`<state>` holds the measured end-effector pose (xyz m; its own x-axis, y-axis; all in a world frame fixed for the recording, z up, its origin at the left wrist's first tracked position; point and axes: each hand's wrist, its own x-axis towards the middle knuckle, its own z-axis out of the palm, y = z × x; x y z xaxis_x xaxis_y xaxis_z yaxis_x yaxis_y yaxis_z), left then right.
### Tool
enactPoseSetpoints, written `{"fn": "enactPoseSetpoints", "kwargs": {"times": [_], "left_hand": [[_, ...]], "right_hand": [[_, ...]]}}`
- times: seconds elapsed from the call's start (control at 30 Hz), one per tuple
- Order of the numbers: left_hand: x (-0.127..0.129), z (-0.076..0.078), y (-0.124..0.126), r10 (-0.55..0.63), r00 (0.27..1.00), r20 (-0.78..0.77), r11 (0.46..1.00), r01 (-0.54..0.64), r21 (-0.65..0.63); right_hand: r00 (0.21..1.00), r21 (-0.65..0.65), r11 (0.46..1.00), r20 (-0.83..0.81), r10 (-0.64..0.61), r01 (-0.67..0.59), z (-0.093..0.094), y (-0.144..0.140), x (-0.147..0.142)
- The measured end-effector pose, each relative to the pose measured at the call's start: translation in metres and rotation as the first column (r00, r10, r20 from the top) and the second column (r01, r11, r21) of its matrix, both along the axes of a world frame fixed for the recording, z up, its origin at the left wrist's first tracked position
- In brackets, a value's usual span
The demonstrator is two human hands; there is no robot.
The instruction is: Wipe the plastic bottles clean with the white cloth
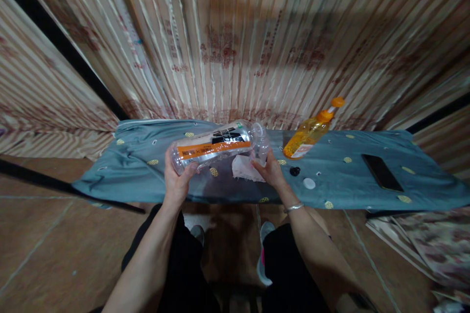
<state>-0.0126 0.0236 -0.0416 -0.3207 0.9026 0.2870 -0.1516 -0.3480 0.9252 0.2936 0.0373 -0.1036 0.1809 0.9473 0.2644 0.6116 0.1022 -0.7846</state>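
Both hands [223, 171] hold a clear bottle [216, 146] above a tissue [244, 168], orange bottle [310, 132] beside.

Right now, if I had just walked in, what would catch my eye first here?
First, the large clear plastic bottle with an orange label, held on its side above the table: the left hand grips its base, the right hand is at its neck, beside a crumpled white cloth. Next, the orange-capped bottle of yellow liquid standing right of centre on the teal patterned tablecloth. A flat black phone lies further right.
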Motion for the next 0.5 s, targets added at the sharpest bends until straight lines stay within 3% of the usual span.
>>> {"fn": "enactPoseSetpoints", "kwargs": {"times": [0.2, 0.4, 0.5], "left_hand": [[0.009, 0.01, -0.004, -0.018, 0.996, 0.083, 1.0, 0.018, 0.0], [0.013, 0.015, -0.002, 0.031, 0.998, 0.053, 0.999, -0.033, 0.027], [0.016, 0.015, -0.001, -0.018, 0.988, 0.153, 0.999, 0.024, -0.041]], "right_hand": [[1.0, -0.017, 1.0, -0.006, 0.0, -0.001, -0.001, 0.003, 0.003], [1.0, 0.018, 1.0, -0.025, 0.019, -0.019, -0.001, 0.002, 0.001], [0.998, 0.024, 1.0, -0.056, 0.0, 0.001, -0.003, 0.002, 0.001]]}}
